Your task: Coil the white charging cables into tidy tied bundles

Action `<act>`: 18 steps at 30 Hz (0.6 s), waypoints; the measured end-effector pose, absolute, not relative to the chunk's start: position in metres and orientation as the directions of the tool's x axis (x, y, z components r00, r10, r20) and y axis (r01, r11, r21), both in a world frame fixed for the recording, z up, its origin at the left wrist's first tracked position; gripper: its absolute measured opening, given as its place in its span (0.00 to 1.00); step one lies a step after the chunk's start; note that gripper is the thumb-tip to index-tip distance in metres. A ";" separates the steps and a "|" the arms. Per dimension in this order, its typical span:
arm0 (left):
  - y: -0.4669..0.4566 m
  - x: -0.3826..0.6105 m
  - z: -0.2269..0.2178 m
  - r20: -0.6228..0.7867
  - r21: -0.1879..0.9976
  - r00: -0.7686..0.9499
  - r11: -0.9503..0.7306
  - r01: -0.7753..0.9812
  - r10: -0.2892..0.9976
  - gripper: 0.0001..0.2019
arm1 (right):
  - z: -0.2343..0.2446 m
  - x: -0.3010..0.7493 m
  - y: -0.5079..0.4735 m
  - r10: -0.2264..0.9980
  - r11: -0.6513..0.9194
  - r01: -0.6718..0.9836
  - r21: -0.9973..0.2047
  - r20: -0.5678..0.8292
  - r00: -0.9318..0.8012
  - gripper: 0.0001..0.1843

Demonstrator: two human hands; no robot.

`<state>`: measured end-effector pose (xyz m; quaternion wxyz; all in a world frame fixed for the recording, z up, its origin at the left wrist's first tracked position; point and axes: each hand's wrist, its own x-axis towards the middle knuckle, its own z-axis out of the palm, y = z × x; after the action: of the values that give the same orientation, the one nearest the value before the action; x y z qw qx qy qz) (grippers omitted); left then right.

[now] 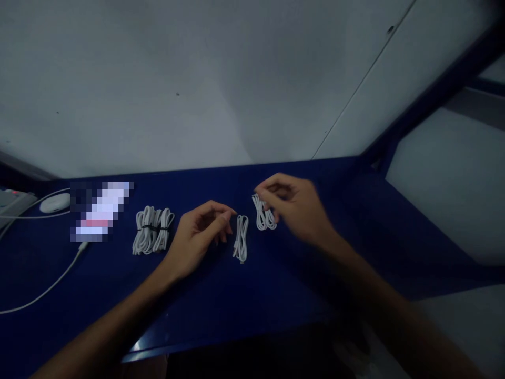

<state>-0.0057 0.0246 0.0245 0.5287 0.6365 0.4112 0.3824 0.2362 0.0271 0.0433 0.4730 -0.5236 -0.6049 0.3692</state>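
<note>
My right hand (294, 208) pinches the top of a coiled white cable (263, 215) and holds it just above the blue table (221, 300). My left hand (201, 229) hovers with its fingers curled, fingertips close to a second coiled white cable (240, 238) that lies flat on the table; nothing shows inside it. To the left lies a bundle of several white cables (152, 230) tied with dark bands.
A white mouse (54, 202) and a blurred-out patch (100, 210) sit at the far left. A loose white cord (47, 287) trails across the table's left part. A pale wall rises behind; the table's front edge is near me.
</note>
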 end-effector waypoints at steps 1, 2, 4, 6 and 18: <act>0.024 -0.006 0.024 0.045 0.986 0.379 -0.101 0.129 0.924 0.12 | 0.046 0.257 0.030 0.984 0.155 0.347 -0.925 0.177 0.032 0.10; 0.023 -0.006 0.024 0.040 0.985 0.386 -0.101 0.138 0.921 0.12 | 0.047 0.279 0.034 0.980 0.123 0.417 -0.901 0.177 0.094 0.11; 0.023 -0.005 0.023 0.037 0.983 0.394 -0.105 0.152 0.918 0.12 | 0.046 0.327 0.041 0.951 0.019 0.544 -0.839 0.184 0.251 0.11; 0.022 -0.005 0.023 0.034 0.982 0.393 -0.103 0.156 0.919 0.12 | 0.039 0.370 0.048 0.896 -0.109 0.612 -0.783 0.190 0.402 0.10; 0.023 -0.007 0.023 0.023 0.979 0.381 -0.099 0.179 0.924 0.13 | -0.001 0.417 0.081 0.922 -0.208 0.754 -0.623 0.133 0.365 0.08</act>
<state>-0.0070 0.0230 0.0229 0.5195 0.6486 0.4252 0.3587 0.4169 0.0811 -0.0005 0.3104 -0.7655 -0.5473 0.1348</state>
